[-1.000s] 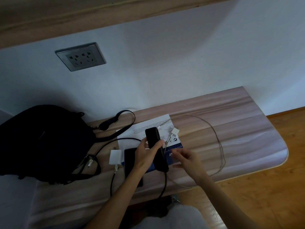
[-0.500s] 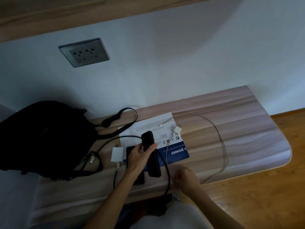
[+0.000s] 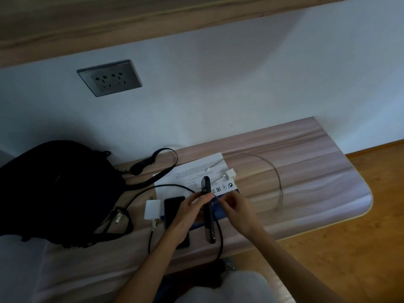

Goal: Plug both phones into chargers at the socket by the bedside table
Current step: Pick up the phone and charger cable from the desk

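My left hand [image 3: 188, 212] grips a black phone [image 3: 209, 217], held on its edge above the bedside table [image 3: 306, 171]. My right hand [image 3: 237, 209] is just right of it, pinching the thin end of a white cable [image 3: 216, 196] close to the phone's side. That cable runs to a small white charger [image 3: 230, 173] lying on a printed sheet [image 3: 196, 169]. A second black phone [image 3: 173, 209] lies flat on the table, partly under my left hand. Beside it is a larger white charger [image 3: 152, 209] with a black cable [image 3: 150, 237]. The wall socket [image 3: 110, 78] is empty.
A black bag [image 3: 54, 189] with loose straps fills the table's left end, under the socket. A thin grey cable [image 3: 279, 193] loops over the right half of the table. Wooden floor [image 3: 349, 248] lies to the right, and my knee [image 3: 223, 287] is at the front edge.
My right hand dropped toward the table's front edge, then came back up beside the phone with the cable end. My left hand turned the phone onto its edge.
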`<action>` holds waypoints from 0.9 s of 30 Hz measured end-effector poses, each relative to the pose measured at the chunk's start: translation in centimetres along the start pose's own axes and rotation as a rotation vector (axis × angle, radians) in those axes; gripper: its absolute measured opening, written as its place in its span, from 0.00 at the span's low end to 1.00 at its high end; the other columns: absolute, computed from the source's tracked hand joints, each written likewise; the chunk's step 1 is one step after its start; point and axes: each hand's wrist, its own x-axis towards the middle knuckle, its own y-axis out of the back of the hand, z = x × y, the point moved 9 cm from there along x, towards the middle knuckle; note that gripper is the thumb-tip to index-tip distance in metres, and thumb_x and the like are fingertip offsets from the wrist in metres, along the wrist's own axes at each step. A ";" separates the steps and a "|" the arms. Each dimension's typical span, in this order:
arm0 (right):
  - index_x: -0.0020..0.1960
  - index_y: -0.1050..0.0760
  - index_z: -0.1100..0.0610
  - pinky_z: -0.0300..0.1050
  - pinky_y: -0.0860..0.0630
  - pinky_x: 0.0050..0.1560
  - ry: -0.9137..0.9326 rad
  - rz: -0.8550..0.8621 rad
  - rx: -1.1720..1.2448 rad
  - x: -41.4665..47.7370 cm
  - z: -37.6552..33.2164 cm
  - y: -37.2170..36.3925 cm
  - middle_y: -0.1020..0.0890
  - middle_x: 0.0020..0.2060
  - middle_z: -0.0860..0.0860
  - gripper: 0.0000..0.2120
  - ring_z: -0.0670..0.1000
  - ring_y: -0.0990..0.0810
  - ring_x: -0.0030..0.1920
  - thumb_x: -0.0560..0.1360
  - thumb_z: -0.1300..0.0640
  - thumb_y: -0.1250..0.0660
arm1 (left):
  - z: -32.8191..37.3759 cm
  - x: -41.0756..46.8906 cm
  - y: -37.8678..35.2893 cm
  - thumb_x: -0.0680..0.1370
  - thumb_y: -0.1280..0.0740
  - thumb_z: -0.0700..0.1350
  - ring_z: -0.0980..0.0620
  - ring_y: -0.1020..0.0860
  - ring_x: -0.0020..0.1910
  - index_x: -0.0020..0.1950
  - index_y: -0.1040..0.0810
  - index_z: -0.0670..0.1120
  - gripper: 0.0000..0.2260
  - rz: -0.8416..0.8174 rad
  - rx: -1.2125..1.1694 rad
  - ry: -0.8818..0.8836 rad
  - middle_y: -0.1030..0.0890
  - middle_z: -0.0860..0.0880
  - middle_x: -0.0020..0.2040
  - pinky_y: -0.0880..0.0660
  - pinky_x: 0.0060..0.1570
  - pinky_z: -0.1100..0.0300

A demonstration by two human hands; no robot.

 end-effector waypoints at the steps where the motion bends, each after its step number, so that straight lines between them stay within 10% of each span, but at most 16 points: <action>1: 0.44 0.22 0.52 0.28 0.29 0.36 0.026 0.011 0.021 -0.1 -1.0 0.3 0.20 0.34 0.44 0.05 0.36 0.22 0.36 0.79 0.55 0.31 | 0.3 -0.1 -0.5 0.66 0.24 0.61 0.44 0.15 0.52 0.56 0.15 0.49 0.24 -0.037 -0.035 -0.003 0.13 0.44 0.52 0.20 0.59 0.43; 7: 0.48 0.21 0.59 0.32 0.24 0.38 0.092 -0.003 0.196 -0.5 -3.9 1.3 0.16 0.37 0.49 0.04 0.39 0.19 0.36 0.79 0.58 0.31 | 4.3 -1.1 -2.0 0.69 0.27 0.62 0.48 0.14 0.45 0.50 0.13 0.52 0.18 -0.133 -0.095 -0.087 0.12 0.46 0.49 0.19 0.44 0.56; 22: 0.41 0.23 0.52 0.33 0.30 0.34 0.278 0.118 0.217 -1.6 -5.6 5.8 0.24 0.29 0.46 0.10 0.40 0.27 0.31 0.81 0.53 0.35 | 16.7 -3.8 -0.1 0.72 0.29 0.55 0.49 0.20 0.41 0.68 0.22 0.43 0.28 -0.217 -0.260 -0.276 0.21 0.41 0.54 0.24 0.47 0.53; 27: 0.40 0.24 0.49 0.39 0.36 0.24 0.507 0.308 0.284 -2.7 -13.2 9.2 0.28 0.25 0.53 0.15 0.44 0.32 0.24 0.83 0.47 0.42 | 17.9 -5.9 -0.9 0.68 0.28 0.61 0.41 0.25 0.58 0.74 0.29 0.41 0.39 -0.366 -0.414 -0.270 0.18 0.39 0.65 0.29 0.60 0.47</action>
